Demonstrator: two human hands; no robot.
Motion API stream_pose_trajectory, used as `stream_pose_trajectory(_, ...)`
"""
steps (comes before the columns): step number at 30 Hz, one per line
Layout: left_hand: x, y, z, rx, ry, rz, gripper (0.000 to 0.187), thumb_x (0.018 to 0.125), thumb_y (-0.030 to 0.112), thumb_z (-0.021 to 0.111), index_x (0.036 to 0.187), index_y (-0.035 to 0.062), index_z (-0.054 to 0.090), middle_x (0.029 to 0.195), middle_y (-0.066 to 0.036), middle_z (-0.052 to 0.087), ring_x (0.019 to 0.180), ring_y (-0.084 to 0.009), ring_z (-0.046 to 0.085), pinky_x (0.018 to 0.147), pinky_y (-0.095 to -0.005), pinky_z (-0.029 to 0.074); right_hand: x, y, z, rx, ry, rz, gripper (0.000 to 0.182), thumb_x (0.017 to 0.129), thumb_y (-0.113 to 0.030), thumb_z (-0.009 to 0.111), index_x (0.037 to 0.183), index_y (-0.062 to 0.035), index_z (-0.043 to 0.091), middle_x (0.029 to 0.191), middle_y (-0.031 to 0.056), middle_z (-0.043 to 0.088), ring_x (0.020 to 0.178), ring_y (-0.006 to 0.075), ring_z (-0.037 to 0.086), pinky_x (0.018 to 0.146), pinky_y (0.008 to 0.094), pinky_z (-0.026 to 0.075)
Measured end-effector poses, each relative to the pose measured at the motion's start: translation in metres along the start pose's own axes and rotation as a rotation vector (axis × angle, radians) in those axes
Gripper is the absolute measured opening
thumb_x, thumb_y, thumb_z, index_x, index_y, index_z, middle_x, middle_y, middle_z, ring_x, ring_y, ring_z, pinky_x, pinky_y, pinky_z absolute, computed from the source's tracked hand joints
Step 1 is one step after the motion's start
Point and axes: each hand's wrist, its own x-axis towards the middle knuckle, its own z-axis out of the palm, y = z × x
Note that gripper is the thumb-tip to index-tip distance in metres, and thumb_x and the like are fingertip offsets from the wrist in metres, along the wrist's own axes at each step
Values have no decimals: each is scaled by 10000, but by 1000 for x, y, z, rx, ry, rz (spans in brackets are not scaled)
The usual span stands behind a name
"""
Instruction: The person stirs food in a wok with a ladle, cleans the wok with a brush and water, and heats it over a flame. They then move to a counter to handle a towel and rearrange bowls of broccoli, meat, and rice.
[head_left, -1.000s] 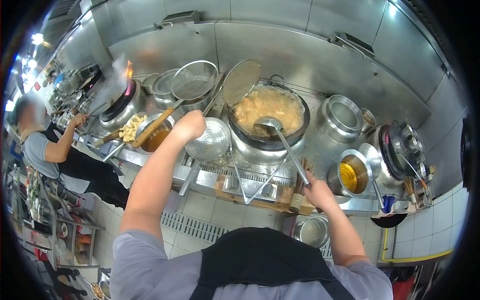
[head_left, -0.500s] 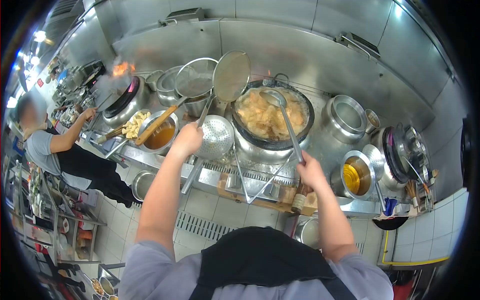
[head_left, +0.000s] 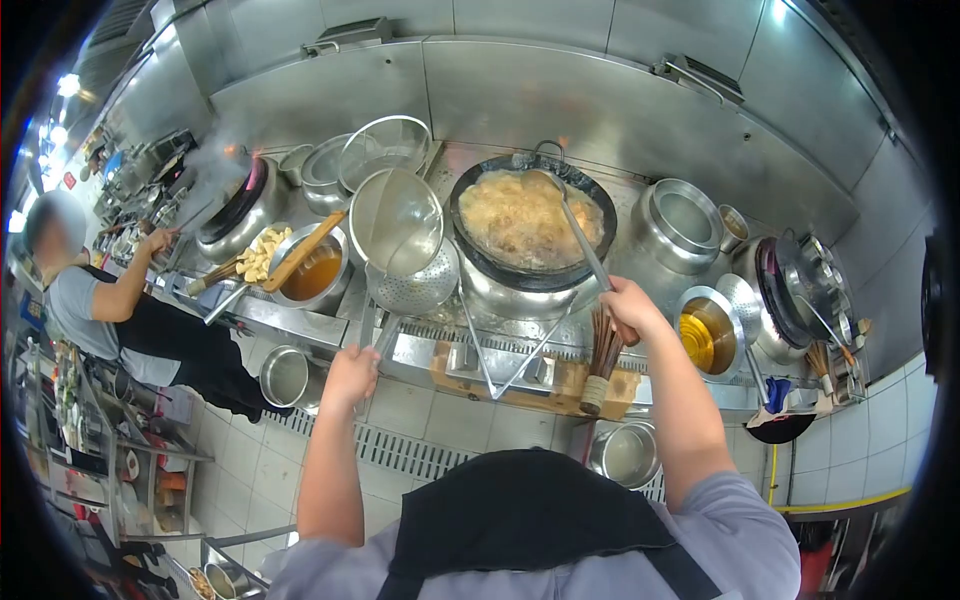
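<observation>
While the left arm is reaching forward from the bottom of the view, the left hand (head_left: 352,376) is closing its fingers round the handle of a mesh strainer (head_left: 397,222), low in front of the counter edge. The right arm is bending inward, and the right hand (head_left: 634,308) is curling round the grip end of a ladle (head_left: 585,230), whose shaft is slanting up and leftward.

The strainer's round head is standing beyond the left hand, just left of the wok (head_left: 500,277) in view. The wok is sitting between and beyond the two hands, holding bubbling, golden food (head_left: 520,230); the ladle's bowl is resting at its far side. A bundle of thin sticks (head_left: 598,370) is lying just below the right hand.

The strainer's head is covering part of a perforated skimmer (head_left: 418,290). Froth is blurring the pieces in the wok, the ladle's bowl is hard to make out, and the bottom edge is cutting off the left sleeve (head_left: 320,570).
</observation>
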Motion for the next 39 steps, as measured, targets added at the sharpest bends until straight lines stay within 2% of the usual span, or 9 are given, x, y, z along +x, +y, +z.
stream_pose_trajectory(14, -8, -78, -11, -344, -141, -243, 147, 938, 178, 444, 901, 40, 472, 521, -4, 371, 346, -111, 321, 349, -275, 257, -87, -4, -11, 106, -47, 112, 215, 837, -89, 507, 1043, -37, 538, 615, 14, 489, 444, 124, 465, 427, 273, 394)
stream_pose_trajectory(22, 24, -127, -17, -546, -270, -337, 130, 941, 173, 453, 928, 47, 483, 539, -8, 384, 364, -117, 300, 374, -275, 240, -113, -19, -12, -146, 90, -87, 341, 827, -101, 521, 1164, -49, 524, 641, 49, 525, 455, 127, 499, 438, 294, 422)
stream_pose_trajectory(23, 29, -132, -18, -508, -271, -343, 160, 946, 203, 450, 946, 48, 491, 547, -13, 396, 385, -121, 324, 398, -282, 265, -102, -13, -10, -146, 92, -84, 341, 827, -101, 521, 1164, -49, 524, 641, 49, 525, 455, 127, 499, 438, 294, 422)
stream_pose_trajectory(25, 35, -139, -18, -466, -276, -350, 191, 952, 233, 447, 965, 49, 498, 555, -18, 407, 407, -126, 348, 421, -289, 290, -68, -8, -5, -296, 266, -386, 399, 816, -103, 529, 1214, -71, 517, 662, 62, 548, 452, 140, 513, 434, 306, 423)
stream_pose_trajectory(27, 39, -143, -20, -508, -339, -386, 337, 950, 364, 445, 1043, 47, 513, 607, -41, 474, 485, -142, 425, 512, -310, 357, -51, -39, 8, -111, 185, -152, 334, 806, -105, 542, 1134, -44, 544, 670, 85, 567, 460, 169, 533, 450, 330, 439)
stream_pose_trajectory(30, 34, -148, -20, -520, -265, -424, 496, 924, 503, 427, 1118, 53, 503, 696, -70, 535, 582, -158, 490, 599, -333, 395, 6, -35, 30, -139, 259, -256, 261, 802, -103, 539, 1051, -26, 552, 673, 122, 580, 481, 201, 564, 467, 352, 453)
stream_pose_trajectory(32, 25, -156, -19, -556, -228, -414, 543, 917, 536, 409, 1141, 49, 488, 744, -95, 549, 606, -176, 507, 617, -340, 408, 34, -30, 39, -209, 162, -70, 216, 800, -97, 532, 1000, -16, 543, 700, 153, 595, 511, 229, 587, 483, 378, 463)
stream_pose_trajectory(35, 8, -166, -21, -660, -130, -393, 672, 890, 631, 367, 1184, 32, 445, 868, -169, 581, 661, -236, 545, 674, -363, 447, 44, -11, 44, -286, 86, -102, 241, 804, -93, 516, 1031, -14, 539, 733, 155, 614, 518, 258, 591, 507, 389, 472)
stream_pose_trajectory(39, -16, -203, -28, -742, -5, -417, 688, 871, 653, 385, 1169, 36, 440, 856, -171, 588, 653, -246, 549, 666, -360, 462, 6, -15, 22, -406, 77, -223, 333, 801, -108, 521, 1123, -25, 527, 775, 174, 627, 623, 273, 623, 585, 382, 489)
